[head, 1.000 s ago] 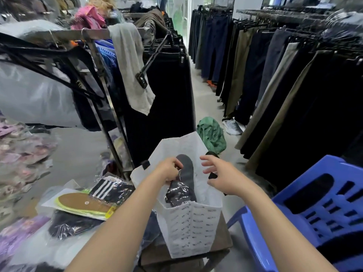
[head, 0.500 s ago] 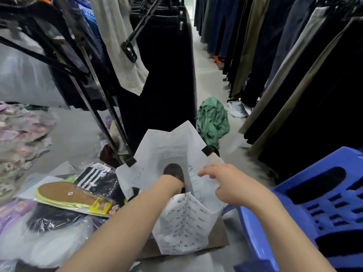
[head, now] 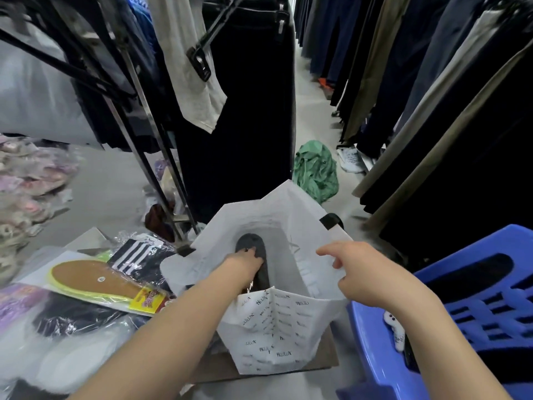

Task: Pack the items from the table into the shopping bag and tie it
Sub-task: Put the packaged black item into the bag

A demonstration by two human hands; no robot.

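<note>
A white shopping bag [head: 277, 336] with black printed lettering and black handles stands open on the table's right end. My left hand [head: 245, 261] reaches down inside it, fingers closed on a dark grey insole [head: 253, 241] in clear wrap. My right hand [head: 360, 269] holds the bag's right rim, spreading the mouth. Left of the bag lie a brown and yellow insole pack [head: 95, 281], black socks with white stripes [head: 138, 255] in plastic, and other wrapped dark items [head: 66, 316].
A blue plastic chair [head: 476, 307] stands close on the right. A metal clothes rack [head: 150, 134] with dark hanging trousers stands behind the bag. More trousers line the aisle's right side. A green cloth [head: 317, 168] lies on the floor. Packaged goods [head: 28, 186] are stacked at left.
My left hand has pushed the grey insole deeper into the bag. My right hand moved from above the opening to the bag's right rim. The view tilted downward.
</note>
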